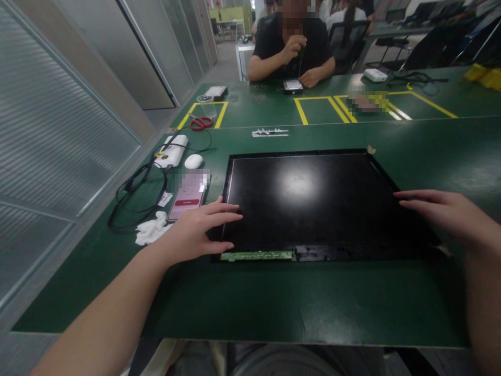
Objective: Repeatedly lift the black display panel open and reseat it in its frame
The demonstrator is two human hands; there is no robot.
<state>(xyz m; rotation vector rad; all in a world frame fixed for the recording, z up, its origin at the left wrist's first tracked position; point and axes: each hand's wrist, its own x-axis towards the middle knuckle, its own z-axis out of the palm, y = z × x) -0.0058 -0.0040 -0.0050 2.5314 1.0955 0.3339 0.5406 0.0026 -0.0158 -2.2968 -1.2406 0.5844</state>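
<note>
A black LCD screen panel (313, 209) lies flat on the green table before me, reflecting a ceiling light. Along its near edge, on the left, runs a narrow green circuit board (256, 256). My left hand (205, 227) rests over the panel's left edge, fingers stretched and spread, holding nothing. At the right edge, my right hand (440, 211) has its fingers extended onto or just above the frame; whether they touch it I cannot tell. Bits of tape stick out at the panel's right corners.
Left of the panel lie a phone (190, 196), crumpled tissue (152, 228), a white earbud case (193, 161), a white power bank (172, 150) and black cables (135, 183). Beyond are red-handled scissors (201, 123) and small white strips (270, 133). Across the table, a person handles a hard drive (293, 86).
</note>
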